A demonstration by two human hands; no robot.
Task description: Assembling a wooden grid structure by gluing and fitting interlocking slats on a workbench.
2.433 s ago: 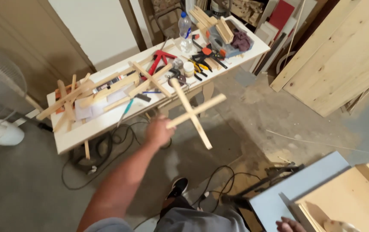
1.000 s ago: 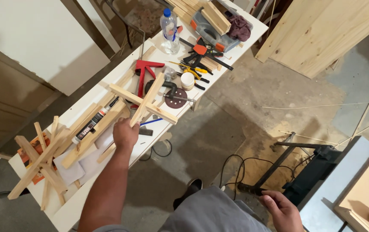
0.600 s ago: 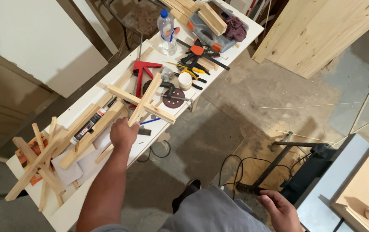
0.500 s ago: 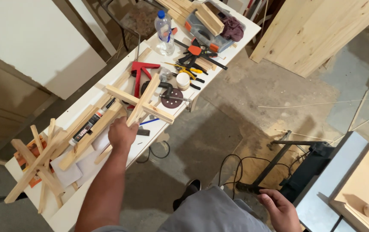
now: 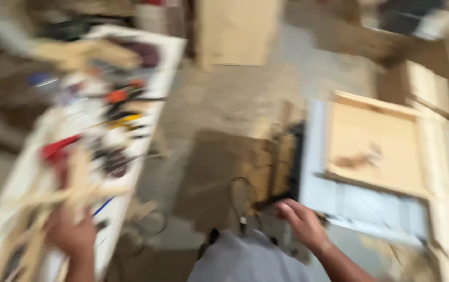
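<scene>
Left hand is closed around the lower end of a wooden cross made of pale slats, holding it over the near part of the white workbench. The whole view is heavily blurred, so the exact grip of the fingers cannot be told beyond that they wrap the wood. Just beside the cross, more pale slats lie on the bench at the lower left. Further along the bench sit a red clamp, a dark round disc and some orange and yellow hand tools, all smeared. Right hand hangs low over the concrete floor, fingers loosely curled and holding nothing, its knuckles close to the edge of a grey board. On that board rests a shallow wooden frame.
</scene>
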